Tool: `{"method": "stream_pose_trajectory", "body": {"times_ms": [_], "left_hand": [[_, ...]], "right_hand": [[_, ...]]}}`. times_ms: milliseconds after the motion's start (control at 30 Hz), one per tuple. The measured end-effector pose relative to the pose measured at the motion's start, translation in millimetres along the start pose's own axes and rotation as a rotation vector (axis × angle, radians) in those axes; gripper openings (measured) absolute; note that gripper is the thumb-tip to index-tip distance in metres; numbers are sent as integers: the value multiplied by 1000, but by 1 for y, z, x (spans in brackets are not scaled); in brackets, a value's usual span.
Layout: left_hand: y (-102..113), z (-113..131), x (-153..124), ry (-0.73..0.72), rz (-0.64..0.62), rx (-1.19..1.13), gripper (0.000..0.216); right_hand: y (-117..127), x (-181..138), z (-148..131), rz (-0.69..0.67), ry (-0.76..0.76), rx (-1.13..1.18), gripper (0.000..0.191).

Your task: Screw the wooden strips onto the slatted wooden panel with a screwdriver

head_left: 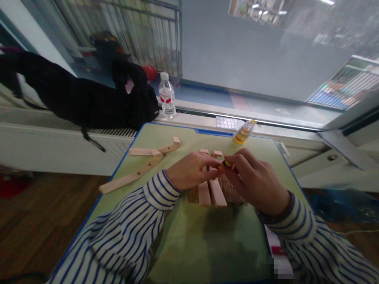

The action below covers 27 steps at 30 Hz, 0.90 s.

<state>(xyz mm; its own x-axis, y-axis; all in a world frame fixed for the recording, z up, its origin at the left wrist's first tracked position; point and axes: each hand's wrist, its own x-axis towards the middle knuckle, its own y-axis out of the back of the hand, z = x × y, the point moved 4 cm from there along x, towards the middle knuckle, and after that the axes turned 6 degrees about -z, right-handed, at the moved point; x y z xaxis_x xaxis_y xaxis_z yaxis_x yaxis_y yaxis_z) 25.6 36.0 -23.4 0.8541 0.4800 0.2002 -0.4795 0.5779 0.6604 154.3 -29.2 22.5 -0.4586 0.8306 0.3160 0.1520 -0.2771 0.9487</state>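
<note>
My right hand (254, 181) pinches a small yellow-and-black object (227, 163) between thumb and fingers; its exact kind is too small to tell. My left hand (192, 169) comes in from the other side, thumb and fingertips closing close to the same object, and whatever they hold is hidden. Below both hands lie light wooden pieces side by side, among them a flat wooden strip (218, 194), next to a brown ridged piece (232, 191) partly covered by my right hand. Left of my hands, a long wooden piece with holes (133, 175) rests beside other angled wooden parts (168, 148).
A small bottle with yellow ends (244, 132) stands at the far edge of the pale green table (177, 244). Behind it, a water bottle (167, 96) stands on the window ledge, beside a black bag (97, 100). Glass rises behind the ledge.
</note>
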Motion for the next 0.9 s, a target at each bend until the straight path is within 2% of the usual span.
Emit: {"method": "stream_pose_trajectory", "body": {"times_ms": [100,233,400,600,900], "left_hand": [[2,0,0,22,50,61,24],[1,-1,1,24,64,94,22],[2,0,0,28,67,124,26],[3,1,0,0,61,91,25],[-1,-4,1,-34,5,25,25]], "right_hand": [[1,1,1,-28,-8,20,21],[4,4,3,-137,-24,114,21],[13,7,0,-222,76,180,29],[12,5,-2,-224,153,148,37],[1,2,0,-165,87,91,28]]}}
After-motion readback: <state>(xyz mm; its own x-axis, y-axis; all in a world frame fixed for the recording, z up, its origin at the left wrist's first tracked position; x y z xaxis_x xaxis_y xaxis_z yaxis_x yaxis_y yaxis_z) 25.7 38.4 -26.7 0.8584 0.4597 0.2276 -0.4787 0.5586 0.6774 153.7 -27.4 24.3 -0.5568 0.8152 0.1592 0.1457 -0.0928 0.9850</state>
